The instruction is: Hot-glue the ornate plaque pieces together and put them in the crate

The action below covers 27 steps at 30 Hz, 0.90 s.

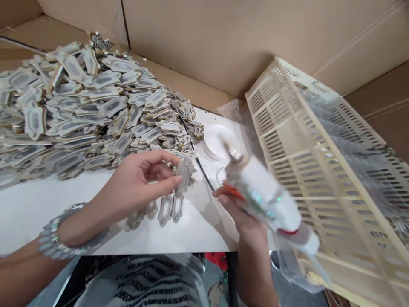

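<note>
My left hand pinches a small flat ornate piece between thumb and fingers, just above the white table. A few more such pieces lie in a row on the table right below it. My right hand grips a white glue gun, blurred by motion, with its nozzle pointing up and left toward a white round dish. A bracelet sits on my left wrist.
A large heap of the same flat pieces covers the table's left and back. A cream slatted plastic crate lined with clear plastic stands tilted at the right. Cardboard walls close the back. A thin black cord crosses the table.
</note>
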Motion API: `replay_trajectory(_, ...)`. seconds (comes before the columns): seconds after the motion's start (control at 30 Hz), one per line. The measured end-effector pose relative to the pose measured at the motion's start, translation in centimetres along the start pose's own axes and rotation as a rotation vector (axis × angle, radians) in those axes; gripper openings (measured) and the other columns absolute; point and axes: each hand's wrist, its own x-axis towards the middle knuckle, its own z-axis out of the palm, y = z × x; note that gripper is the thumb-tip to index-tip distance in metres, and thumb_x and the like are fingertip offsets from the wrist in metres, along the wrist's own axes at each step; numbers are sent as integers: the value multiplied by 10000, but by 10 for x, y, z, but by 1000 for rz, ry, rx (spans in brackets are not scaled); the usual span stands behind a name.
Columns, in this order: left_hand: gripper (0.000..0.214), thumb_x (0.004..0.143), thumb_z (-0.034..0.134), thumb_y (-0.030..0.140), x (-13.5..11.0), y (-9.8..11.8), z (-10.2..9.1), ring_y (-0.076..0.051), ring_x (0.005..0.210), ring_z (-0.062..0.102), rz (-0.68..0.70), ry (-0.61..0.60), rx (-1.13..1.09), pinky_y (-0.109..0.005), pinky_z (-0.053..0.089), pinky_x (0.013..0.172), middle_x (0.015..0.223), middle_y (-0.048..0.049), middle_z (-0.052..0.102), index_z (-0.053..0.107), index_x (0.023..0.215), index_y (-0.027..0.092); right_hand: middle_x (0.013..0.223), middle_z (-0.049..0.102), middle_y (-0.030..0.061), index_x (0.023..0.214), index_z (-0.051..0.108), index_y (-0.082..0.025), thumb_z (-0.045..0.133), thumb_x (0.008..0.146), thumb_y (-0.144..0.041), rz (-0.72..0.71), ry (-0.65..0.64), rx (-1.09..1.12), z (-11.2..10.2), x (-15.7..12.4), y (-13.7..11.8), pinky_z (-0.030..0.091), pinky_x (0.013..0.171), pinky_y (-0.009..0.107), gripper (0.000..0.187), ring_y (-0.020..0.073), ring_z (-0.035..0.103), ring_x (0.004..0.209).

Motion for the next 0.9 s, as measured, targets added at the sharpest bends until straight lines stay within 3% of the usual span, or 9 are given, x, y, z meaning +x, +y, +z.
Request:
replay_trajectory(0.17, 248, 687, 722, 288, 1, 3, -6, -92, 452, 556, 23, 119, -31, -148, 438, 417, 515, 42, 630, 715, 907, 173, 860, 713, 18, 1062, 741, -308, 528, 982, -438, -186, -192, -68, -11, 3, 5, 494, 730, 348, 262, 187, 632, 744)
replay_trajectory(0.33, 256, 687, 737, 262, 0, 2, -6, -83, 434, 553, 82, 172, -20, -136, 432, 397, 521, 36, 650, 740, 926, 172, 815, 664, 0, 1099, 703, -303, 458, 1029, -384, -311, -144, -123, -7, 7, 7, 433, 671, 332, 267, 152, 591, 669)
replay_trajectory(0.77, 193, 679, 740, 215, -4, 4, -6, -77, 406, 539, 166, 181, -33, -131, 414, 365, 500, 52, 650, 752, 871, 216, 739, 608, -46, 972, 689, -298, 548, 947, -243, -179, -183, -165, -4, 5, 5, 366, 637, 296, 154, 124, 554, 666)
replay_trajectory(0.9, 193, 678, 741, 212, -5, 3, -7, -77, 407, 549, 160, 182, -38, -125, 420, 369, 498, 54, 652, 757, 870, 222, 741, 611, -49, 851, 638, -257, 552, 912, -213, -179, -169, -197, -5, 3, 8, 376, 654, 296, 115, 118, 549, 653)
